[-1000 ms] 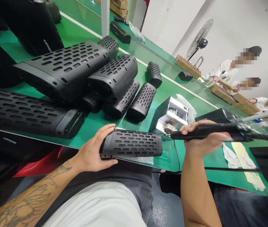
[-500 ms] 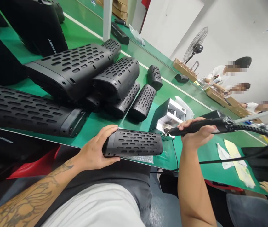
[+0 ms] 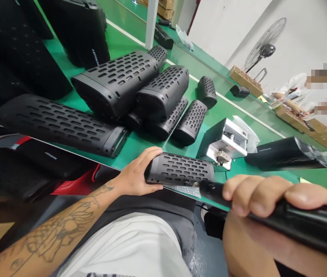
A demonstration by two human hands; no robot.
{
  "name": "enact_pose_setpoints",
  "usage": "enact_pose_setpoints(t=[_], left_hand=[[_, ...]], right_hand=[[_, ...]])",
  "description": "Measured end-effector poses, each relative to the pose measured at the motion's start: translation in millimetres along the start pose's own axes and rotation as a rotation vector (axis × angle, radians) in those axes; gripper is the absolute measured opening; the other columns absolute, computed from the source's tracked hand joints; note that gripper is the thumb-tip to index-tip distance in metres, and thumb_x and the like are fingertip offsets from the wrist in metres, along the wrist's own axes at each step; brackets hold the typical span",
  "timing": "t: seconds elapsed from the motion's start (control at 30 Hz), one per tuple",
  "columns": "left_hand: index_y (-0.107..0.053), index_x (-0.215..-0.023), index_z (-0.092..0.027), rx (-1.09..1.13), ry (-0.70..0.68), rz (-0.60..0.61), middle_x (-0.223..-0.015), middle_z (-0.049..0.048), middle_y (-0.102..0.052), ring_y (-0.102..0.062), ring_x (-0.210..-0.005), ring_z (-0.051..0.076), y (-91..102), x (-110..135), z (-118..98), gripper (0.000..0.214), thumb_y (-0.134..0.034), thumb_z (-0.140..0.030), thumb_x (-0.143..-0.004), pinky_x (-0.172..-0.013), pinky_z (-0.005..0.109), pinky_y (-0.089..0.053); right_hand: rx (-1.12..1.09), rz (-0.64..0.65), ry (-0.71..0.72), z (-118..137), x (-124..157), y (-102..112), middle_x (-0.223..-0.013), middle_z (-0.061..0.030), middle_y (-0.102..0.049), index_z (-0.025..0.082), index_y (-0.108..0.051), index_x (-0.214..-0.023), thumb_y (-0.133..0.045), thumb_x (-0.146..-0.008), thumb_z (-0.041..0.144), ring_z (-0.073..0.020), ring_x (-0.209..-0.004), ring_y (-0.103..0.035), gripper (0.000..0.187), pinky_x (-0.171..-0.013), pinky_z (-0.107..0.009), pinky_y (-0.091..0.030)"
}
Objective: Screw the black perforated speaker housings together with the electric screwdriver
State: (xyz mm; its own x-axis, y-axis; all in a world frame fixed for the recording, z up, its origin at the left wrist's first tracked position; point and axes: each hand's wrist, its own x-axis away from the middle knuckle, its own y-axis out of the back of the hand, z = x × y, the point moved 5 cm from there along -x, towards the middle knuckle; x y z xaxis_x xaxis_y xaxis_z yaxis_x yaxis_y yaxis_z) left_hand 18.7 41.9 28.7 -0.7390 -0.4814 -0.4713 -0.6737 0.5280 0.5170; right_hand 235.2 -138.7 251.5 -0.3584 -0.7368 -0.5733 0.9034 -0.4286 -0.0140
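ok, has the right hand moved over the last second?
Yes. Judged against the silver machine, the right hand has come away toward the wearer; its black tool now has its tip by the perforated housing's near edge.

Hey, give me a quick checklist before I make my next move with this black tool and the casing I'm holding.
1. Left hand gripping the perforated casing at one end: ok.
2. Right hand wrapped around the black tool: ok.
3. Tool tip at the casing's near edge: ok.
4. Tip properly seated: cannot tell, the contact point is too small and blurred.
5. Left hand clear of the tip: ok, it is at the casing's other end.
6. Tool clear of the silver-fronted machine: ok, they are apart.
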Motion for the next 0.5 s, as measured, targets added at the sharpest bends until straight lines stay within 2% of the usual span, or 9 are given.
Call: enact_pose_setpoints(t=[0.03, 0.1, 0.17, 0.2, 0.27, 0.33, 0.43, 0.5], left_hand=[[-0.03, -0.19, -0.035, 0.007, 0.007, 0.002, -0.182, 0.0222, -0.052, -0.063, -0.168, 0.048, -0.3, -0.3, 0.3, 0.125, -0.105, -0.049, -0.091, -0.136, 0.067, -0.063], [-0.032, -0.189, -0.035, 0.024, 0.009, -0.008, -0.181, 0.022, -0.053, -0.063, -0.167, 0.049, -1.3, -0.3, 1.0, 0.127, -0.108, -0.049, -0.088, -0.137, 0.067, -0.062], [-0.034, -0.188, -0.035, 0.047, 0.002, -0.025, -0.18, 0.0217, -0.054, -0.064, -0.166, 0.048, -2.8, -0.2, 1.6, 0.127, -0.109, -0.048, -0.086, -0.137, 0.067, -0.062], [-0.035, -0.188, -0.035, 0.058, -0.003, -0.032, -0.179, 0.0216, -0.054, -0.065, -0.165, 0.048, -3.6, -0.2, 1.7, 0.126, -0.109, -0.048, -0.086, -0.136, 0.066, -0.063], [-0.035, -0.188, -0.035, 0.073, -0.015, -0.041, -0.179, 0.0213, -0.054, -0.066, -0.164, 0.047, -5.0, -0.7, 1.3, 0.123, -0.107, -0.049, -0.089, -0.134, 0.065, -0.064], [-0.033, -0.188, -0.036, 0.079, -0.023, -0.049, -0.179, 0.0211, -0.054, -0.068, -0.162, 0.045, -5.6, -1.2, 0.3, 0.122, -0.106, -0.05, -0.09, -0.132, 0.064, -0.066], [-0.034, -0.187, -0.036, 0.089, -0.01, -0.044, -0.179, 0.0208, -0.054, -0.069, -0.16, 0.045, -5.8, -1.3, -0.4, 0.121, -0.106, -0.049, -0.09, -0.131, 0.062, -0.066], [-0.036, -0.186, -0.035, 0.09, 0.009, -0.032, -0.179, 0.0205, -0.054, -0.07, -0.159, 0.045, -5.9, -0.7, -0.1, 0.12, -0.106, -0.049, -0.09, -0.13, 0.061, -0.067]], right_hand=[[-0.038, 0.04, -0.062, 1.4, 3.9, -19.4, -0.078, 0.0038, -0.078, 0.034, -0.089, -0.123, -0.074, -0.121, 0.05, -0.0201, -0.053, -0.071, 0.022, -0.065, -0.044, -0.069], [-0.108, 0.026, -0.134, -0.9, 7.0, -49.7, -0.077, 0.0029, -0.076, 0.031, -0.088, -0.119, -0.073, -0.122, 0.06, -0.0199, -0.058, -0.074, 0.032, -0.069, -0.043, -0.068], [-0.164, 0.01, -0.139, -7.6, 4.6, -68.8, -0.077, 0.0022, -0.075, 0.028, -0.088, -0.115, -0.074, -0.12, 0.066, -0.0194, -0.06, -0.073, 0.041, -0.07, -0.042, -0.068], [-0.181, 0.036, -0.137, -12.1, 2.2, -75.3, -0.078, 0.0016, -0.076, 0.027, -0.088, -0.116, -0.074, -0.12, 0.065, -0.0198, -0.061, -0.074, 0.04, -0.071, -0.043, -0.069], [-0.203, 0.115, -0.124, -20.6, -3.8, -82.1, -0.08, 0.0002, -0.078, 0.027, -0.088, -0.118, -0.076, -0.121, 0.056, -0.0211, -0.063, -0.076, 0.032, -0.071, -0.044, -0.071], [-0.197, 0.185, -0.141, -28.4, -9.6, -84.4, -0.083, -0.0021, -0.08, 0.026, -0.087, -0.118, -0.08, -0.118, 0.056, -0.0229, -0.066, -0.078, 0.031, -0.071, -0.045, -0.073], [-0.176, 0.246, -0.153, -34.1, -15.8, -89.6, -0.083, -0.0027, -0.079, 0.025, -0.087, -0.115, -0.084, -0.11, 0.071, -0.0229, -0.066, -0.078, 0.046, -0.07, -0.045, -0.072], [-0.172, 0.257, -0.158, -35.9, -17.3, -96.2, -0.079, -0.0016, -0.077, 0.026, -0.088, -0.113, -0.079, -0.109, 0.084, -0.022, -0.061, -0.075, 0.059, -0.068, -0.044, -0.071]])
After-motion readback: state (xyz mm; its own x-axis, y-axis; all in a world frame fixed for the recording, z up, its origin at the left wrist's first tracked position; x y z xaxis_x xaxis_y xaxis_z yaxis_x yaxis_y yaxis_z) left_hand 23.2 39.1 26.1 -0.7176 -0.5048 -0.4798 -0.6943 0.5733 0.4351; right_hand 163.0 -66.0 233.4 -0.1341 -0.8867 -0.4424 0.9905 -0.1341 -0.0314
